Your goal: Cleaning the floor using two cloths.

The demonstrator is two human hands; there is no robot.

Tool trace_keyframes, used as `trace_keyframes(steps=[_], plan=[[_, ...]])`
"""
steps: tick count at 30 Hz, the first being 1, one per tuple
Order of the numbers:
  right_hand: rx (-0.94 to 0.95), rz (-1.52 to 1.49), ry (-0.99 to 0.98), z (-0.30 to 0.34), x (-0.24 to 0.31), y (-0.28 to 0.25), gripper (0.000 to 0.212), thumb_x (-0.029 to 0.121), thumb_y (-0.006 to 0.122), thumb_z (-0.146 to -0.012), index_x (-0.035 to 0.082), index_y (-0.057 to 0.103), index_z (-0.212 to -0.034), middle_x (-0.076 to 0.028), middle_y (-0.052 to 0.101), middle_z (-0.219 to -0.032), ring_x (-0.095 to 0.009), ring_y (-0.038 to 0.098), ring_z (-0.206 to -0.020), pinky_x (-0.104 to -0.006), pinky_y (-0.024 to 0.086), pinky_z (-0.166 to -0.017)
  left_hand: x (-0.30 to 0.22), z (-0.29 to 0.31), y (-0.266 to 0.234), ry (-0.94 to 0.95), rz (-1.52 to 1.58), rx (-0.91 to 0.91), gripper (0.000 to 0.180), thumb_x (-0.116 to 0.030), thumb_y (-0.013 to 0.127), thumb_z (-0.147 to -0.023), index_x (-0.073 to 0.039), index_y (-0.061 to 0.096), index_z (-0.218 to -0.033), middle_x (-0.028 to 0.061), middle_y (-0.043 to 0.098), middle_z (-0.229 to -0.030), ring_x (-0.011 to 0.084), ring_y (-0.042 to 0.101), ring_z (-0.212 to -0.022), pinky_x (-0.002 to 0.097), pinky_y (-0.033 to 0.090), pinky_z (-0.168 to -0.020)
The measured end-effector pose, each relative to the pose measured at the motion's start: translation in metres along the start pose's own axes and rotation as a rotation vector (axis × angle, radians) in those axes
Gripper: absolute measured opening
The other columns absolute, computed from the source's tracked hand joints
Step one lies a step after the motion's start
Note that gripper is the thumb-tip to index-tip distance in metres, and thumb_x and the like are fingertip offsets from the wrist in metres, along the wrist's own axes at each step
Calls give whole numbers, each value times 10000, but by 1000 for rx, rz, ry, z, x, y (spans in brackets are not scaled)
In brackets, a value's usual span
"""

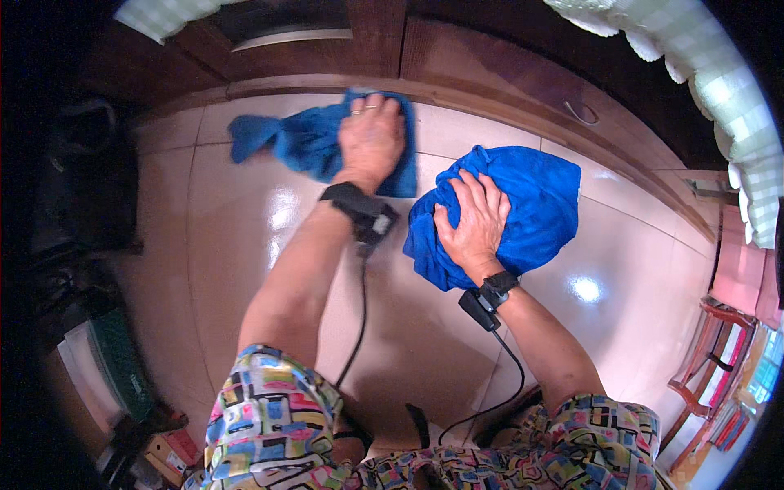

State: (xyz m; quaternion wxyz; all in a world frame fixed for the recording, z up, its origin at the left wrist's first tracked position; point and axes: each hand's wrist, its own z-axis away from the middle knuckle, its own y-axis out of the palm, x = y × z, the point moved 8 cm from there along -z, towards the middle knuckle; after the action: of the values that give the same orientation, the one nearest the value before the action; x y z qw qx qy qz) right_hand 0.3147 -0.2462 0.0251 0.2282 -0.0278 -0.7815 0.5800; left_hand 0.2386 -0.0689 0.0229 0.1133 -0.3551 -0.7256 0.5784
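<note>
On the tiled floor (pixel 237 245) lie two cloths. My left hand (pixel 371 143), with rings on its fingers, presses down on a teal-blue cloth (pixel 310 140); its fingers look bent into the fabric and a little blurred. A loose end of that cloth trails off to the left. Spread fingers of my right hand (pixel 475 216) rest on a bunched bright-blue cloth (pixel 543 192), whose folds bulge around the palm. Each wrist wears a black strap with a small box, the left box (pixel 371 219) and the right box (pixel 480 310), and a cable runs from each.
Beyond the cloths stands dark wooden furniture (pixel 482 61) with a wooden base edge along the floor. Checked fabric with a scalloped edge (pixel 706 73) hangs at the upper right. A black bag (pixel 90 180) and a green box (pixel 122 359) are at left, a wooden rack (pixel 702 384) at right.
</note>
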Motion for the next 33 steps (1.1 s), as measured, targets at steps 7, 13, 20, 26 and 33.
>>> trace_keyframes(steps=[7,13,20,26,33], plan=[[-19,9,2,-4,-3,-3,426,310,618,-764,91,611,-1129,-78,531,-1291,-299,395,-1240,-494,240,-1029,11,-9,-2,130,-20,-19,210,-199,575,-859,-115,637,-1041,94,601,-980,304,571,-916,405,508,-755],[-4,7,3,-4,0,-2,422,312,618,-763,92,614,-1124,-75,529,-1294,-296,395,-1238,-496,242,-1027,112,-1,-28,-92,-129,-132,166,-189,561,-867,-109,623,-998,103,586,-1003,320,561,-966,441,501,-788],[-16,11,18,-3,2,-2,422,317,624,-757,91,622,-1114,-81,537,-1279,-304,397,-1233,-491,245,-1027,6,-6,1,-50,-2,32,189,-167,550,-869,-88,610,-1030,113,580,-1022,339,553,-964,426,494,-802],[-28,8,-1,-3,-2,-2,413,308,619,-760,84,620,-1108,-82,540,-1274,-302,403,-1227,-484,251,-1025,21,3,-7,109,-42,14,205,-208,587,-853,-137,618,-1043,101,582,-977,311,567,-938,418,503,-768],[-6,3,5,-4,4,-3,422,310,621,-771,87,610,-1129,-91,531,-1289,-303,394,-1241,-486,243,-1027,108,6,-25,-133,-98,8,263,-194,556,-890,-120,605,-1137,133,564,-1110,367,529,-1012,445,471,-857]])
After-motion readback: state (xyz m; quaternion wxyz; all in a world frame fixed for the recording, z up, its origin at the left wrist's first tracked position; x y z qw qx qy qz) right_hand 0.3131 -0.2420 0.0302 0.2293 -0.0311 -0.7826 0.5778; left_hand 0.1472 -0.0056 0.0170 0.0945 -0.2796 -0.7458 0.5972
